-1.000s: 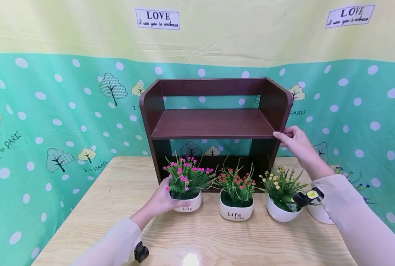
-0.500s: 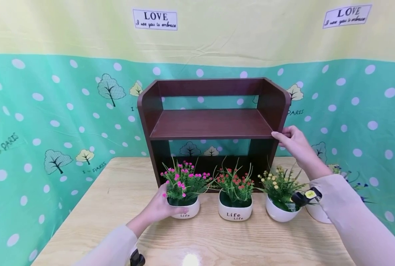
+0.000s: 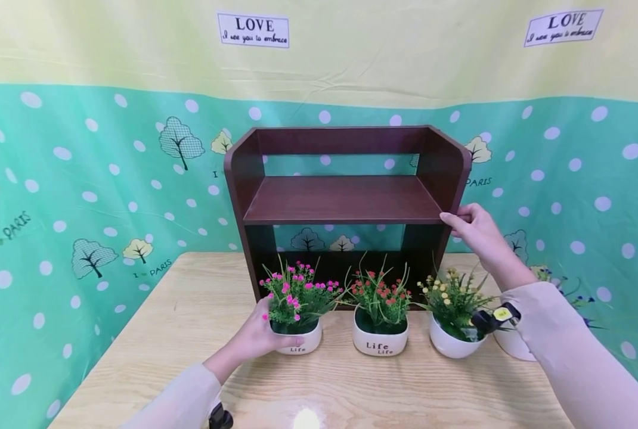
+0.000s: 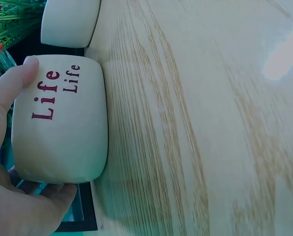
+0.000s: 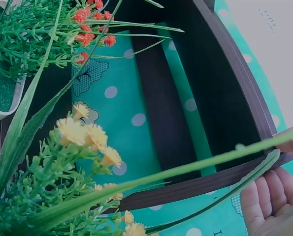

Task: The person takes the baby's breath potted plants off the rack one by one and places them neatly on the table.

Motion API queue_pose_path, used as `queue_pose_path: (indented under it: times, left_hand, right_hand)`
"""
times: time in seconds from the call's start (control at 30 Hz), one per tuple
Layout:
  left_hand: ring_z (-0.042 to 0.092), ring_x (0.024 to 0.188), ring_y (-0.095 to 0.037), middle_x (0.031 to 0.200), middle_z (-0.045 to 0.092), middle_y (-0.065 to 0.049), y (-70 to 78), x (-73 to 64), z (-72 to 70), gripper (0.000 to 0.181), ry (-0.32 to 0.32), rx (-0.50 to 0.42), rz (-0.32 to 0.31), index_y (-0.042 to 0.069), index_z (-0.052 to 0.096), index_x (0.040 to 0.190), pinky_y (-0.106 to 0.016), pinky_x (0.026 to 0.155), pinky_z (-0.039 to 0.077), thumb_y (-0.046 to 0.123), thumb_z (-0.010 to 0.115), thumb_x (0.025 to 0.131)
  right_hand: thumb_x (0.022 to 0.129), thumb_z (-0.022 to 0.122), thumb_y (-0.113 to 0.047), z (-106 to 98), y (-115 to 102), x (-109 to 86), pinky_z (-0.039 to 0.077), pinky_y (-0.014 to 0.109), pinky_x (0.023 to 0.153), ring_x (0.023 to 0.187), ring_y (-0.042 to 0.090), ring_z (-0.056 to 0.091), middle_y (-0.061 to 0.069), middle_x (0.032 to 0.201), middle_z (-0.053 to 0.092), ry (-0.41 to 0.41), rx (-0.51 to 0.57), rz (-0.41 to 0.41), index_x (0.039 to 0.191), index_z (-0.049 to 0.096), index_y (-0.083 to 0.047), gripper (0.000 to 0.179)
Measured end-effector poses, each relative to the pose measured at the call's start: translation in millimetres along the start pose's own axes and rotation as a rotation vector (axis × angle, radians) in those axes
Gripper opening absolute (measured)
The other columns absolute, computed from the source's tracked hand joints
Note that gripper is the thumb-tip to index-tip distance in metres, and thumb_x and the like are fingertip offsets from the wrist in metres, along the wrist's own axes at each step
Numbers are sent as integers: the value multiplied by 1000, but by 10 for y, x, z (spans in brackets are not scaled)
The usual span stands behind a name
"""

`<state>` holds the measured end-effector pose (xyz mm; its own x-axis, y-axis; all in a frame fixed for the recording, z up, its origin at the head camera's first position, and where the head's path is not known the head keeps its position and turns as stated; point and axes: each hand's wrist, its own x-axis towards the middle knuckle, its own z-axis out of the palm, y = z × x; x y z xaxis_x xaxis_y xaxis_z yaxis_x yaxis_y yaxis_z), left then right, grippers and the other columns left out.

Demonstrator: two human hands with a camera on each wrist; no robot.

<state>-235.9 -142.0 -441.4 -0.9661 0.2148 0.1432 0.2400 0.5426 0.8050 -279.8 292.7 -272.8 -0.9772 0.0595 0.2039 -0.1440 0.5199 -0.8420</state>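
Note:
My left hand [image 3: 260, 335] grips a white pot [image 4: 62, 118] of pink artificial flowers [image 3: 297, 292]. In the left wrist view the thumb lies on its lettered "Life" front and the other fingers are at its side, partly hidden. The pot is upright at the wooden table, before the left part of a dark brown two-tier shelf [image 3: 346, 199]. My right hand [image 3: 477, 229] pinches the shelf's right side panel near the middle board, thumb in front. In the right wrist view its curled fingers [image 5: 274, 191] show on the panel's outer side.
A white pot with red flowers [image 3: 380, 339] and a white pot with yellow flowers [image 3: 455, 342] stand in a row to the right. Another white pot [image 3: 514, 344] is partly behind the right sleeve. A green patterned curtain [image 3: 110, 179] hangs behind the table [image 3: 152, 345].
Over the first half second my left hand has brought the pink flower pot slightly toward me and left, away from the shelf. Since then it has hardly moved. My right hand stays on the panel.

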Motion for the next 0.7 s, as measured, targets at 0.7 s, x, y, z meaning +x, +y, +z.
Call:
queue_pose_path:
  times: [0.7]
  left_hand:
    - [45, 131, -43, 143, 41, -29, 0, 16, -43, 114, -41, -34, 13, -6, 31, 147, -63, 107, 34, 32, 98, 62]
  right_hand:
    - [102, 52, -47, -1, 5, -4, 45, 22, 79, 97, 24, 53, 17, 117, 45, 0, -1, -5, 133, 35, 9, 66]
